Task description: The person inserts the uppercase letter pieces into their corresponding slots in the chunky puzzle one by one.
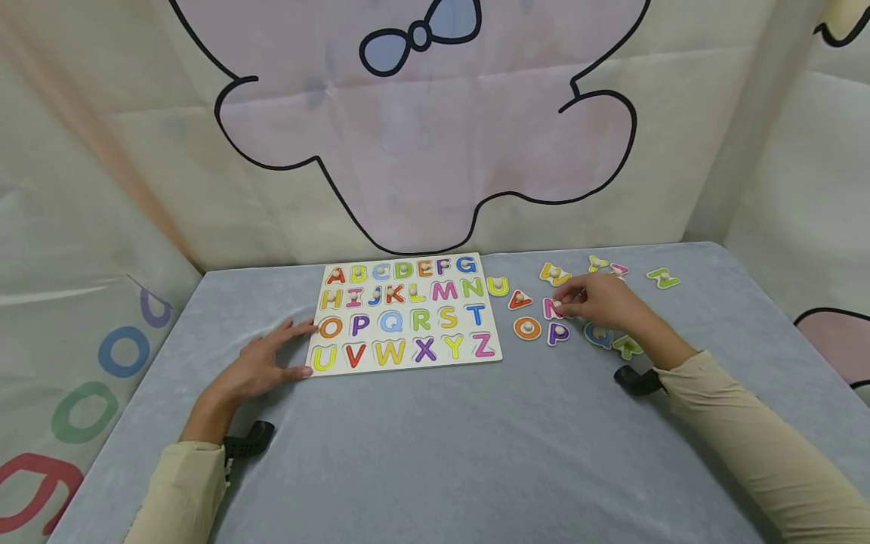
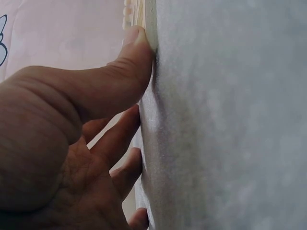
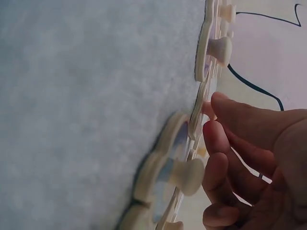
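Observation:
A white alphabet puzzle board (image 1: pixel 405 368) lies on the table, its rows of coloured letters facing up, several of them with knobs. My left hand (image 1: pixel 266 357) rests at the board's left side, thumb and fingertips extended against its edge. To the right of the board, my right hand (image 1: pixel 598 301) pinches the small knob of a pink letter piece (image 1: pixel 549 309) between thumb and index finger. In the right wrist view that piece is low beside the cloth, partly behind the fingertips. An orange O piece (image 1: pixel 527 329) and a purple P piece (image 1: pixel 559 334) lie just nearer to me.
A yellow U piece (image 1: pixel 498 286) and a red piece (image 1: pixel 519 300) lie beside the board. Blue Q (image 1: pixel 598 336) and green (image 1: pixel 627 347) pieces sit under my right wrist. Further pieces, including a green one (image 1: pixel 662 279), lie farther back on the grey-blue cloth (image 1: pixel 435 453).

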Available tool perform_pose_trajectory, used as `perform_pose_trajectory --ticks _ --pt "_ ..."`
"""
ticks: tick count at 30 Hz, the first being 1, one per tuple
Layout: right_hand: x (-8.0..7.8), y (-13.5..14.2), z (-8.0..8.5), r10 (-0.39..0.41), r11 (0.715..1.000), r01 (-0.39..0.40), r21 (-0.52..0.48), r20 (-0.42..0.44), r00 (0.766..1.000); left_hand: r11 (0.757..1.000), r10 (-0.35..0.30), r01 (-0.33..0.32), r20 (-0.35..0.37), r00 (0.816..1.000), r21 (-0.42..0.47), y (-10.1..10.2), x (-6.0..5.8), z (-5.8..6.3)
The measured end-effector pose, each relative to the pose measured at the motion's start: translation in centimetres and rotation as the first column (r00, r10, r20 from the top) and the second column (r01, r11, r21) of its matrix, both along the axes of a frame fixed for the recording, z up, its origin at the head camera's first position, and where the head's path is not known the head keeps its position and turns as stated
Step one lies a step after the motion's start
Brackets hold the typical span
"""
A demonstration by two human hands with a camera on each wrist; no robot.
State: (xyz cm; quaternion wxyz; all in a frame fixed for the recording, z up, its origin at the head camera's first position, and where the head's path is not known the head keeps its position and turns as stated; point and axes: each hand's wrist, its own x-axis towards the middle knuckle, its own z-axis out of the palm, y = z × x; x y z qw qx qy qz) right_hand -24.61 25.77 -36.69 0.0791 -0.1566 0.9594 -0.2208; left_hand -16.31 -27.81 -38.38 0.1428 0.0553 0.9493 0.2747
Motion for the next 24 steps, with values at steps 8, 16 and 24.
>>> perform_pose_trajectory --ticks 8,16,24 --pt "-0.1 -0.5 0.4 0.014 1.000 -0.014 0.020 0.015 1.000 1.000 0.017 -0.016 0.014 1.000 -0.014 0.1 -0.2 0.0" --pt "-0.9 -3.6 1.9 0.037 0.999 -0.037 0.013 0.005 0.999 1.000 0.024 -0.023 0.018 1.000 -0.017 0.1 -0.3 -0.1" --pt "-2.2 -8.6 2.5 0.055 0.998 -0.056 0.015 0.055 0.997 1.000 0.011 -0.011 0.006 1.000 -0.007 0.1 -0.2 -0.1"
